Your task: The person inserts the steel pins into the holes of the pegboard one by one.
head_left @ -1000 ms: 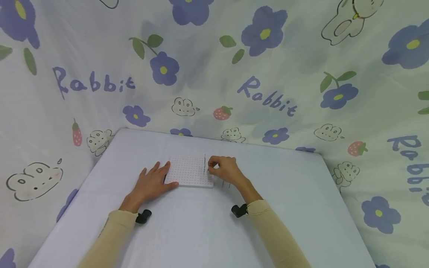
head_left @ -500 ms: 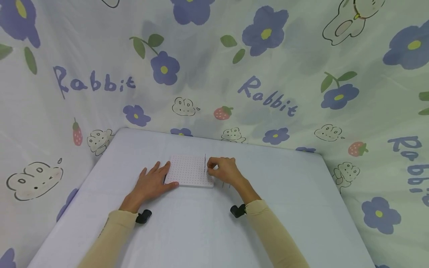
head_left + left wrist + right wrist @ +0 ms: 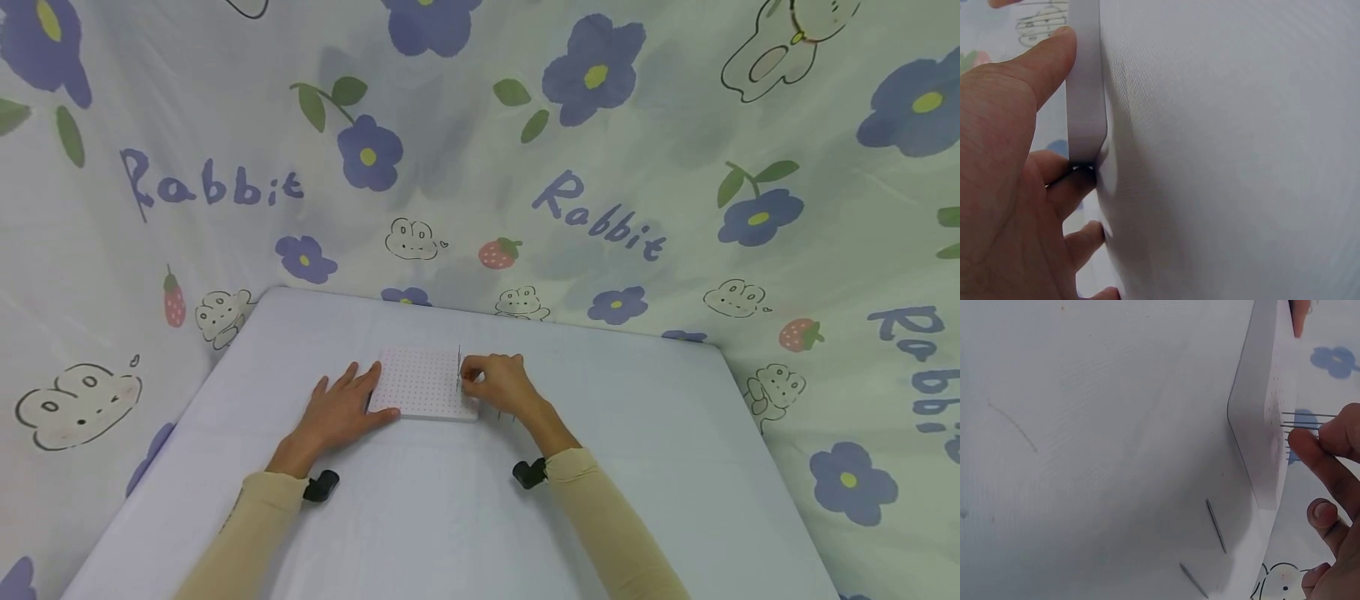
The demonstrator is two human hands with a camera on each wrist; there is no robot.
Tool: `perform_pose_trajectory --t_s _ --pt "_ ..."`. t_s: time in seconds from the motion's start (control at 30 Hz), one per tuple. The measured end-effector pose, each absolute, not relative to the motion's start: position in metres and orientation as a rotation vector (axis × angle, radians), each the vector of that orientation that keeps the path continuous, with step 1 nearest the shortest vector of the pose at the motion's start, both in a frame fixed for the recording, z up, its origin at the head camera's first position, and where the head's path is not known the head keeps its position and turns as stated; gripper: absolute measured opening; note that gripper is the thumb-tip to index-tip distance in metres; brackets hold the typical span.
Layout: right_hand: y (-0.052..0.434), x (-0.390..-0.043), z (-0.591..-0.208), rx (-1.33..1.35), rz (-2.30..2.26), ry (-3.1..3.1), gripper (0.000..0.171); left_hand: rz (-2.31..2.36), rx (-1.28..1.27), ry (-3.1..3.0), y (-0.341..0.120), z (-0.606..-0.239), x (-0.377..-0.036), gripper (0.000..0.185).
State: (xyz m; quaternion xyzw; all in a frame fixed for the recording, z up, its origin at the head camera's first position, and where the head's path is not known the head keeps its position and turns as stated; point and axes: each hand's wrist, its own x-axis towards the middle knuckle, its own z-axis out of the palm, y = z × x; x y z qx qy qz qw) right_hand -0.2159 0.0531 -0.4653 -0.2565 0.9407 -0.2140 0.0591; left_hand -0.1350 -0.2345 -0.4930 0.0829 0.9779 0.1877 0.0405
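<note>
White board (image 3: 423,382) steadied by flat left hand (image 3: 337,412); right hand's (image 3: 498,383) grip pinches a barely visible needle (image 3: 458,367).

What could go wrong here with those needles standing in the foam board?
The right hand pinches a needle beside others already upright in the board, so a fingertip might get pricked or a neighbour knocked askew. Two loose needles lie on the table near that wrist and could be pressed on. The left hand only steadies one edge, so the board may slide.
</note>
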Motion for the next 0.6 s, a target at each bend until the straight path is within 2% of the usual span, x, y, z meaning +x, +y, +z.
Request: perform_pose_trajectory --t_s 0.6 --pt "0.0523 -0.2153 -0.4694 -0.794 -0.596 2.873 0.005 0.588 0.26 2.994 -0.2353 -0.4924 -0.1352 0.096"
